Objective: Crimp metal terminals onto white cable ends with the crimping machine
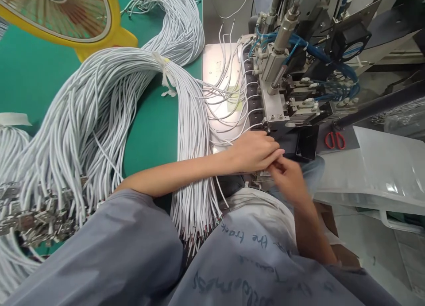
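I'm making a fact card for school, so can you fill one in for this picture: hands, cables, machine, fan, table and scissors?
Hands: left hand and right hand close together, fingertips seeming to meet; can't tell if they hold anything
Cables: white cables in thick bundles; many ends at lower left have metal connectors
Machine: metal machine with blue tubes; some cables run to its edge
Fan: yellow fan, top left
Table: green table under bundles
Scissors: red-handled scissors, right of the hands
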### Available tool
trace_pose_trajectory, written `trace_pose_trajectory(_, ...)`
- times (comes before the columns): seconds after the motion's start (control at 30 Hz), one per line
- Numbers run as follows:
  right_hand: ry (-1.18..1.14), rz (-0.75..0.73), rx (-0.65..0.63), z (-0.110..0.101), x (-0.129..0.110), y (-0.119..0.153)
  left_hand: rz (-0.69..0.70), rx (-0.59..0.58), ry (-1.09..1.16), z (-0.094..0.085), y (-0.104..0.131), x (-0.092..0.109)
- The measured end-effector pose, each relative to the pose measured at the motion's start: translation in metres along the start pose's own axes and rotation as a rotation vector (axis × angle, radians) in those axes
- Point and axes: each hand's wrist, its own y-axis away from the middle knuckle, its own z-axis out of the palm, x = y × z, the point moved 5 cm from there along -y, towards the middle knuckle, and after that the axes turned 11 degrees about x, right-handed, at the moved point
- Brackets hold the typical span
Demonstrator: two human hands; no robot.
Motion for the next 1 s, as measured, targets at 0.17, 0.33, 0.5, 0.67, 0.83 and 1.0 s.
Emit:
trace_pose_trajectory(0.17,-0.205,-0.026,0.266,-0.033,-0.003,-0.034,-0.024,0.096,0.227,0.008,-0.001,-0.018)
trace_pose_trajectory(0.33,-0.371,-0.111,0.35,-0.026,-0.009,-0.04,-0.031,0.252,0.436,0.004,-0.003,-0.028)
trace_pose_trajectory(0.5,-0.445,-0.143,0.362,-0.016,-0.006,-0.039,-0.009,0.356,0.472,0.0,-0.002,-0.028)
trace_pose_trajectory(0.67,-0.287,-0.253,0.314,-0.026,-0.014,-0.041,0.013,0.317,0.438,0.003,-0.003,-0.03)
trace_pose_trajectory(0.83,-0.04,-0.285,0.203,-0.039,-0.024,-0.043,0.052,0.211,0.303,0.009,-0.002,-0.031)
trace_pose_trajectory(1.0,-0.121,-0.229,0.244,-0.036,-0.019,-0.043,0.054,0.236,0.299,0.007,-0.002,-0.029)
